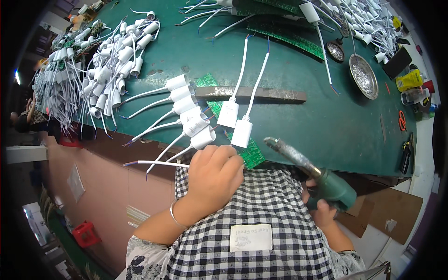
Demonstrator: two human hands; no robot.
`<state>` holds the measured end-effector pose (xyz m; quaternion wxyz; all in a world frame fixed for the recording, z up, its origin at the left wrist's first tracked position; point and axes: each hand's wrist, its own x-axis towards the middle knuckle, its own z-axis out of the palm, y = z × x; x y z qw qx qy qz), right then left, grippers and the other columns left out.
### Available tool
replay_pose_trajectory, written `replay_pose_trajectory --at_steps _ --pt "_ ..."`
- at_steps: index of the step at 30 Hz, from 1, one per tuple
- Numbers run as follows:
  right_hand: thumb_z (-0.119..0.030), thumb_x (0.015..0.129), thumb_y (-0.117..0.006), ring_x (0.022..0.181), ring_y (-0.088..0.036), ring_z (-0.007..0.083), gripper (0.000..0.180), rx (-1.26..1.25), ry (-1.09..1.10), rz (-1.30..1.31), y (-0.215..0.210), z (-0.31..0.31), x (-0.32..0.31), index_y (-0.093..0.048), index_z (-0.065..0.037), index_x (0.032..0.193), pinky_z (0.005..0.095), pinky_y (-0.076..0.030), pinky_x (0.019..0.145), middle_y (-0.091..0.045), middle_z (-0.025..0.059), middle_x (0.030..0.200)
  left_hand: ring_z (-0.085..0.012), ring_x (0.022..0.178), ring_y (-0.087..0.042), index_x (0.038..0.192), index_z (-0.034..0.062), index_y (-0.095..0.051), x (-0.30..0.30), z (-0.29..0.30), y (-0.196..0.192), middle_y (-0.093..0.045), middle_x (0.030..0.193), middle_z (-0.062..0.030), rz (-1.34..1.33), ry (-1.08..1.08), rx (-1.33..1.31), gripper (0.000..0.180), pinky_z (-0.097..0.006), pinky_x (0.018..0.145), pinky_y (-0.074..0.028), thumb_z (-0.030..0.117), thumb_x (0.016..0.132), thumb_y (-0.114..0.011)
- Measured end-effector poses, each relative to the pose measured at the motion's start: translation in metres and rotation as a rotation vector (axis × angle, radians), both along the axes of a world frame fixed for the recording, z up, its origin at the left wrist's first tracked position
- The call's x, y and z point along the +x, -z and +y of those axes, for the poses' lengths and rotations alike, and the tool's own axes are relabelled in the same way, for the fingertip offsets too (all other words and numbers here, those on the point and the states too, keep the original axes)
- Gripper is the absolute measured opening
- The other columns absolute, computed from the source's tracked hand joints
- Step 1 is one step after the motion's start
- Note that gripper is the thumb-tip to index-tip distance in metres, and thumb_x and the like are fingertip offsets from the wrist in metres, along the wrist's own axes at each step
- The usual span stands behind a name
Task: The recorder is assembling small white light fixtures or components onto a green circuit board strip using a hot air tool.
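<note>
Left hand (217, 172): 1, fingers curled down at the near end of the board (253, 155); 1 cable (161, 163) runs out leftward from beneath it. Whatever lies under the palm is hidden; cannot tell whether this grip is clenched on anything. 1 bracelet (173, 214) on the wrist.

Right hand (322, 212): 1, grip closed round the green body of 1 soldering gun (333, 190). Metal tip points up and left, just right of the board, apart from it.

Board: 1 narrow green strip, slanting across the near part of the table (326, 135), its near end by the left hand. 1 metal bar (275, 94) lies across it.

Sockets, white, about the board: 8 counted. Left row (185, 103): 6, side by side, cables to the left. Right pair (241, 133): 2, cables running away across the bar.

Far side of table: several green strips stacked (287, 39), exact count obscured; 1 socket (309, 12) by them, cable hanging down toward the near side. 2 dishes (363, 77) with silvery contents. 2 heaps of sockets, left (123, 56) and far right (366, 35), too tangled to count.

Right edge: 1 orange scissors (402, 120), 1 yellow bottle (409, 80).
</note>
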<state>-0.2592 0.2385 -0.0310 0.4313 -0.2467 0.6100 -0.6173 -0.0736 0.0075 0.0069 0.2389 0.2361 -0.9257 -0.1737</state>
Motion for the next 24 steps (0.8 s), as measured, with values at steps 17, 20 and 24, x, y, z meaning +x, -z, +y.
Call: replay_pose_trajectory --at_steps 17,20,24 --pt "-0.031 0.084 -0.069 0.120 -0.051 0.0263 0.069 0.173 -0.138 0.119 0.014 0.040 -0.007 -0.038 0.000 0.137 0.0441 -0.040 0.105 -0.053 0.0157 0.126 -0.0277 0.079 -0.054 0.084 0.0037 -0.058 0.005 -0.005 0.020 -0.056 0.086 -0.0094 0.014 0.042 0.136 0.019 -0.038 0.070 -0.042 0.000 0.067 -0.068" --pt "-0.031 0.084 -0.069 0.119 -0.051 0.0258 0.068 0.165 -0.140 0.086 0.009 0.034 -0.007 -0.038 0.000 0.136 0.0433 -0.040 0.105 -0.054 0.0152 0.127 -0.0282 0.078 -0.053 0.083 0.0031 -0.058 0.005 -0.006 0.020 -0.055 0.084 -0.0104 0.070 0.071 0.169 0.020 -0.038 0.069 -0.042 -0.001 0.066 -0.067" --pt "-0.031 0.084 -0.069 0.117 -0.053 0.0247 0.066 0.197 -0.183 0.118 0.003 0.031 -0.008 -0.042 0.000 0.135 0.0401 -0.042 0.102 -0.055 0.0145 0.126 -0.0290 0.076 -0.052 0.080 0.0031 -0.057 0.004 -0.007 0.023 -0.054 0.082 -0.0112 0.097 0.072 0.173 0.019 -0.039 0.068 -0.042 -0.002 0.065 -0.066"
